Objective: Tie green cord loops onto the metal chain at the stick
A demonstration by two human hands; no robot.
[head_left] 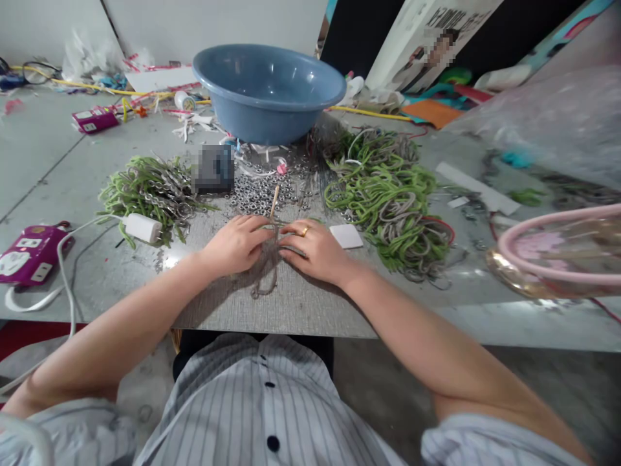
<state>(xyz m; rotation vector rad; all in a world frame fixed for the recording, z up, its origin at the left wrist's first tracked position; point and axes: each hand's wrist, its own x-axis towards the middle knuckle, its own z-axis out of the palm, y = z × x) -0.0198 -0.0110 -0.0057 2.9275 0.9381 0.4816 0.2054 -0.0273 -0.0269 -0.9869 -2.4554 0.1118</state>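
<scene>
My left hand (237, 243) and my right hand (314, 250) meet at the table's near middle, fingertips almost touching. A grey cord (268, 275) runs between them, its looped end lying on the table toward me. The fingers of both hands are bent and closed on the cord; the exact pinch is partly hidden. From between the fingertips a thin pale stick (275, 199) points away from me; which hand touches it, I cannot tell. Just beyond lie many small metal rings (262, 194). A gold-coloured ring sits on a finger of my right hand.
Green and grey cords (388, 194) heap on the right; a bundle with metal chains (145, 188) lies left. Behind stands a blue basin (269, 90). A white plug adapter (141, 228), purple power strip (33, 254), white card (346, 237) and pink-rimmed basket (557, 220) are around.
</scene>
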